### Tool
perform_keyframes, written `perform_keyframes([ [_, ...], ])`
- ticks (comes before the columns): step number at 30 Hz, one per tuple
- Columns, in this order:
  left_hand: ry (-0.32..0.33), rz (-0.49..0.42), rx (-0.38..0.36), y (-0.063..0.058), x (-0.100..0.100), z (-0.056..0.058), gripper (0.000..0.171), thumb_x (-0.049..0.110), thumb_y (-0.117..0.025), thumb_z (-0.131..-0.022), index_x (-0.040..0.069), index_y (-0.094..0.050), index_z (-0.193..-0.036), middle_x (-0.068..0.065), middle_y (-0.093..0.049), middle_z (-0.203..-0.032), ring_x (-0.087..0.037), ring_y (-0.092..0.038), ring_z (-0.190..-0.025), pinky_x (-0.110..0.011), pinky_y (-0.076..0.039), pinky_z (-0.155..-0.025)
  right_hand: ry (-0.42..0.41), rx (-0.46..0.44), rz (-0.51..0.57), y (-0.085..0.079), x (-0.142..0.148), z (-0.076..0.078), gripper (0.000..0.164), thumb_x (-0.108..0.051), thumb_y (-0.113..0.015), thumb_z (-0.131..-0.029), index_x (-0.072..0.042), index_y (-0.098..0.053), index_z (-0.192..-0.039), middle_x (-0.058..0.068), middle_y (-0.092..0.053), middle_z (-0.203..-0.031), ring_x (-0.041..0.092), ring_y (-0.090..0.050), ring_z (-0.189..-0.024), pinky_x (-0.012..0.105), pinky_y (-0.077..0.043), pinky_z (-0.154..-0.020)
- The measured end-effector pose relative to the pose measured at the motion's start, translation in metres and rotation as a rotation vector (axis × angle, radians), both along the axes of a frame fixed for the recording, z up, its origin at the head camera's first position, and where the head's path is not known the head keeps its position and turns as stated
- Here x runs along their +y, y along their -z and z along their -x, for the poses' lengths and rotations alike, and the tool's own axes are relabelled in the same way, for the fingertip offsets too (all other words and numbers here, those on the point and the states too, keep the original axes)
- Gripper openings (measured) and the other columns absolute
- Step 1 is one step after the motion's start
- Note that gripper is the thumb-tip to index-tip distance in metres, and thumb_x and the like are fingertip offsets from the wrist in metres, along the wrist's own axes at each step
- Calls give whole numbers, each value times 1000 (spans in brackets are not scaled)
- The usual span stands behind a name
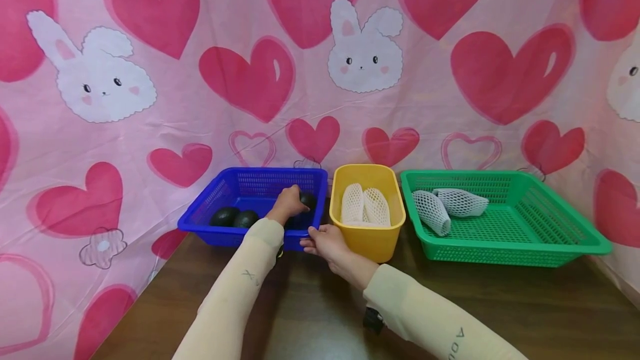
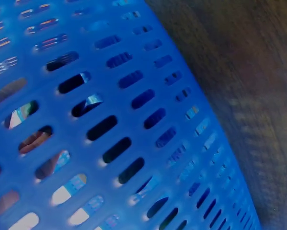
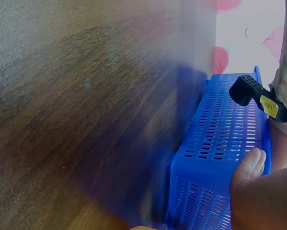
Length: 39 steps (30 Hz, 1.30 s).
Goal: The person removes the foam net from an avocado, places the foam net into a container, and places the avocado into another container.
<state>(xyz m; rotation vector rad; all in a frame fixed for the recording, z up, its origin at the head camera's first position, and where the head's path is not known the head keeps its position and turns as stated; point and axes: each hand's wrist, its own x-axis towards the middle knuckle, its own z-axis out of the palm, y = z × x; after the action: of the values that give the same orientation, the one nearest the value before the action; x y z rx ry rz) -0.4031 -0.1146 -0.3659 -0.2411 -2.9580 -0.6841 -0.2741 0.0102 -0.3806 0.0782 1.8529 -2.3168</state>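
My left hand (image 1: 287, 204) reaches into the blue basket (image 1: 235, 230) and grips a dark avocado (image 1: 308, 200) near its right wall. Two more avocados, one left (image 1: 224, 216) and one beside it (image 1: 246, 219), lie along the basket's front side. With my right hand (image 1: 327, 246) I hold the rim at the front right corner; in the right wrist view the fingers (image 3: 252, 165) sit against that corner. The left wrist view is filled by the slotted blue wall (image 2: 133, 105), with bits of hand and dark shapes showing through the slots.
A yellow bin (image 1: 372, 243) stands right of the blue basket, holding white foam net sleeves (image 1: 377, 207). Farther right, a green basket (image 1: 500, 254) holds two netted pieces (image 1: 460, 203). All stand on a brown wooden table (image 1: 320, 315) before a pink heart-print cloth (image 1: 300, 99).
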Motion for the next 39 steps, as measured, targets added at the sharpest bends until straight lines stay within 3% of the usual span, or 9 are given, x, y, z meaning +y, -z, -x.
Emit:
perform_keyframes([
  [10,41,103,-5,6,-1,11,56,16,-86,-73,-7,-55,-115,-25,-64,-109,-37,-62,-101,-45,-47,-91,2,2,-16,-1,0,0,17,-4,-50,-101,10,-48,-109,18,-68,-83,15,-66,-67,28,-57,-66],
  [23,60,180,-45,5,1,4,64,17,-85,-75,-7,-51,-124,-25,-61,-117,-37,-59,-107,-45,-45,-96,-2,4,-22,2,0,1,20,-6,-50,-101,11,-48,-110,16,-67,-81,13,-66,-66,27,-57,-65],
  [33,101,242,-74,2,2,1,48,16,-80,-80,-5,-56,-117,-22,-63,-112,-35,-62,-102,-45,-47,-94,-4,19,-23,-1,3,-2,21,-8,-49,-102,12,-48,-110,18,-68,-85,13,-66,-66,29,-57,-67],
  [39,114,257,-50,3,2,1,44,13,-79,-80,-6,-58,-114,-23,-64,-109,-36,-62,-101,-45,-48,-90,-7,12,-26,0,2,-1,20,-7,-50,-101,11,-47,-110,17,-68,-84,13,-65,-66,28,-57,-67],
])
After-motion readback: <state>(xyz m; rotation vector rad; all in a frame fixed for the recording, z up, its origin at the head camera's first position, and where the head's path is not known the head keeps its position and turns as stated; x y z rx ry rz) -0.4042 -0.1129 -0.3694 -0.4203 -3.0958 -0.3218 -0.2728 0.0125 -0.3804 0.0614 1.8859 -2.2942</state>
